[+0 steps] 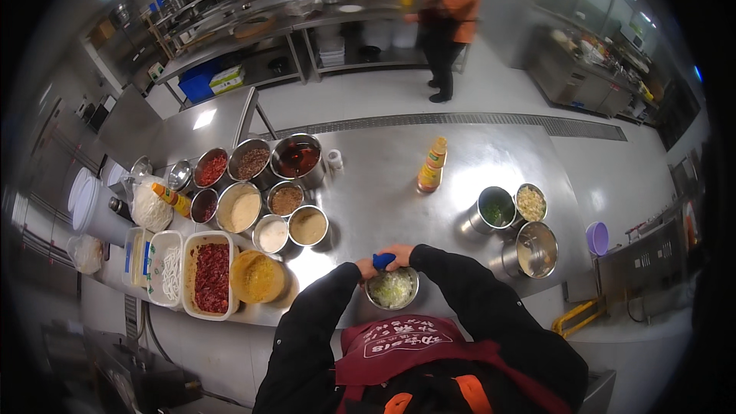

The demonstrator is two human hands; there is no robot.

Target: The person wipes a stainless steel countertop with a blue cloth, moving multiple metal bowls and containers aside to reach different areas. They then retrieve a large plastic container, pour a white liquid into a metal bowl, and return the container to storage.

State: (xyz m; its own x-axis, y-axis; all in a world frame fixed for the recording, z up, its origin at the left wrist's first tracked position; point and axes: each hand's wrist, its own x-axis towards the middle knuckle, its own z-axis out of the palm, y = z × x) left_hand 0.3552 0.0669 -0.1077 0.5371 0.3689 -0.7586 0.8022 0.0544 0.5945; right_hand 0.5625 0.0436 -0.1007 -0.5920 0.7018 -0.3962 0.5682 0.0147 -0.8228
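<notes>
Chopped pale green and white vegetable (393, 288) fills a round steel container (416, 295) at the table's near edge, in front of my apron. My left hand (365, 269) is at its far left rim, touching or very near a small blue object (383, 261). My right hand (401, 257) has its fingers closed around the right side of that blue object, above the far rim. What the left fingers grip is hidden. Farther off on the steel table (374, 201) a yellow-capped sauce bottle (432, 165) stands upright.
On the left stand several steel pots of seasonings (238, 208), a pot of dark red oil (296, 156), a plastic tub of dark red food (211, 276) and a yellow-filled container (257, 277). Steel pots (536, 249) stand at right. A person in orange (454, 11) is at the far counter.
</notes>
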